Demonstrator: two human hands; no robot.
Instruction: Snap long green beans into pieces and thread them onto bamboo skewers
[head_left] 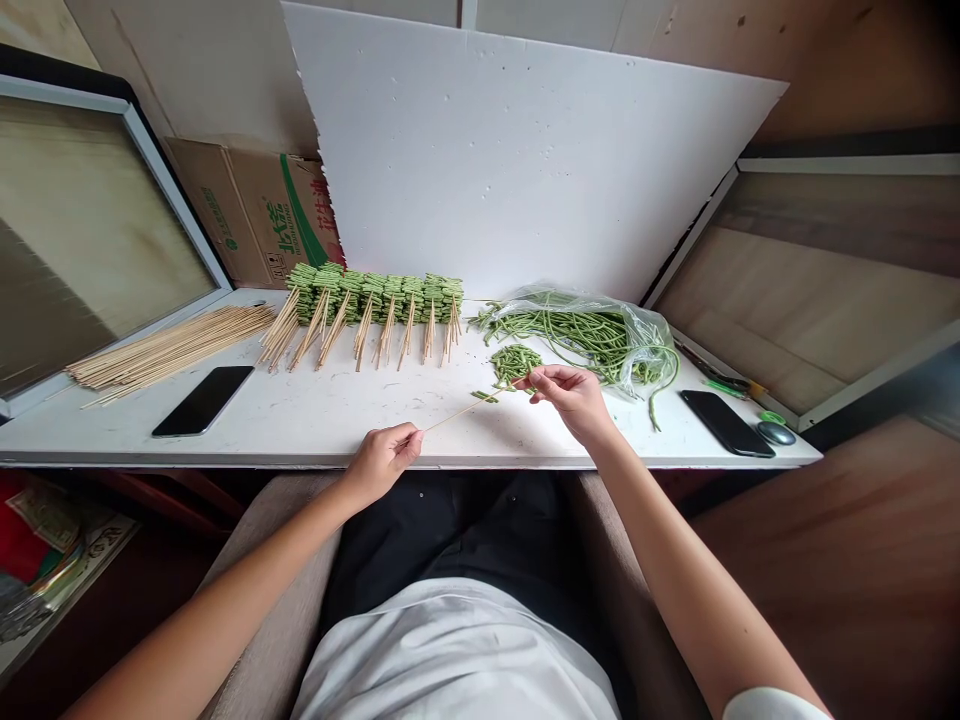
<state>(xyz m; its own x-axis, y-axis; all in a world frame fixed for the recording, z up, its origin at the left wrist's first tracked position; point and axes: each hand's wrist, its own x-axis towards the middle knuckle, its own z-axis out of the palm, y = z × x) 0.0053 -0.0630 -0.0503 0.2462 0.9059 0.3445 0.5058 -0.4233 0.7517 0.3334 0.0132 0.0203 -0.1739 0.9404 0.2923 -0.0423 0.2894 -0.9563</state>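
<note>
My left hand (384, 460) is closed around the lower end of a thin bamboo skewer (456, 413), just over the table's front edge. The skewer slants up to the right, toward my right hand (566, 395). Thumb and fingers of that hand are pinched together at the skewer's far tip; what is between them is too small to make out. Right behind these fingers lies a small heap of cut green bean pieces (515, 362). A few loose bean pieces (484, 396) rest on the table beneath the skewer.
Stacked bean skewers (375, 300) line the back of the white table (300, 425). Bare bamboo skewers (176, 348) and a phone (204, 400) lie left. To the right are a plastic bag of long beans (592, 330), another phone (724, 422) and a rounded grey object (775, 433).
</note>
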